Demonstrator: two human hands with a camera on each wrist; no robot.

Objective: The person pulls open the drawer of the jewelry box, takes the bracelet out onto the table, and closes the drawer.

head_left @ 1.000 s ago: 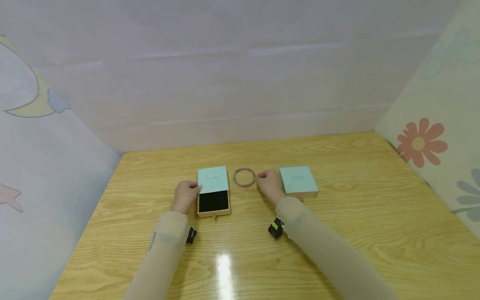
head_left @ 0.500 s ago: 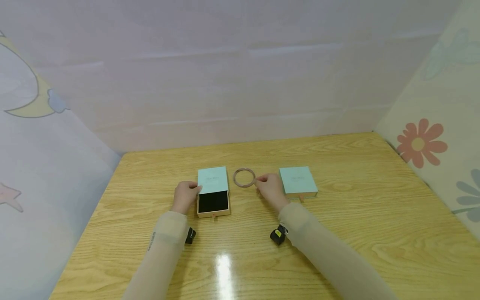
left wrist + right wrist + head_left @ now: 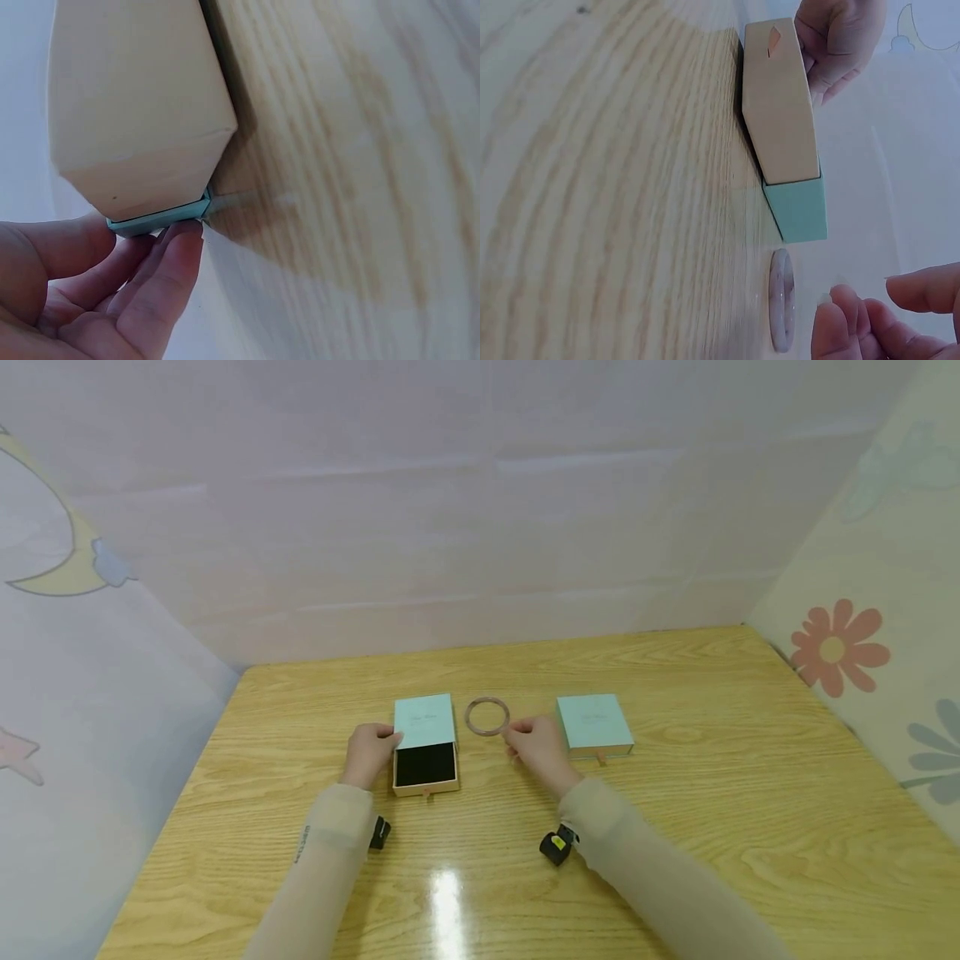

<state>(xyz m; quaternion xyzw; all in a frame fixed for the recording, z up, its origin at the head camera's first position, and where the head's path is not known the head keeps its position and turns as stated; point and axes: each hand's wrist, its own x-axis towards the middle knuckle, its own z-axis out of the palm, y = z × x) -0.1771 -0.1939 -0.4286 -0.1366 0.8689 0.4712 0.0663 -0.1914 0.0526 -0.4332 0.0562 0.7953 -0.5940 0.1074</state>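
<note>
A mint-green drawer-style gift box [image 3: 424,720] lies left of centre, its cream drawer [image 3: 426,766] slid partly out toward me and showing a black lining. My left hand [image 3: 368,750] grips the green sleeve's left side, thumb and fingers bent at its edge in the left wrist view. To the box's right, a pale purplish bangle [image 3: 487,717] lies flat on the table. My right hand [image 3: 538,745] hovers close by its right front edge; the right wrist view shows the thumb and fingers [image 3: 832,330] apart, with a gap between them and the bangle [image 3: 781,300].
A second mint-green box [image 3: 595,723], closed and with a small pull tab, sits just right of my right hand. Under everything is a wood-grain table [image 3: 480,843]. A pale wall covering [image 3: 480,560] rises behind its back edge.
My right hand has shifted slightly toward me and to the left along the bangle's right edge. The left hand, both boxes and the bangle have kept their places.
</note>
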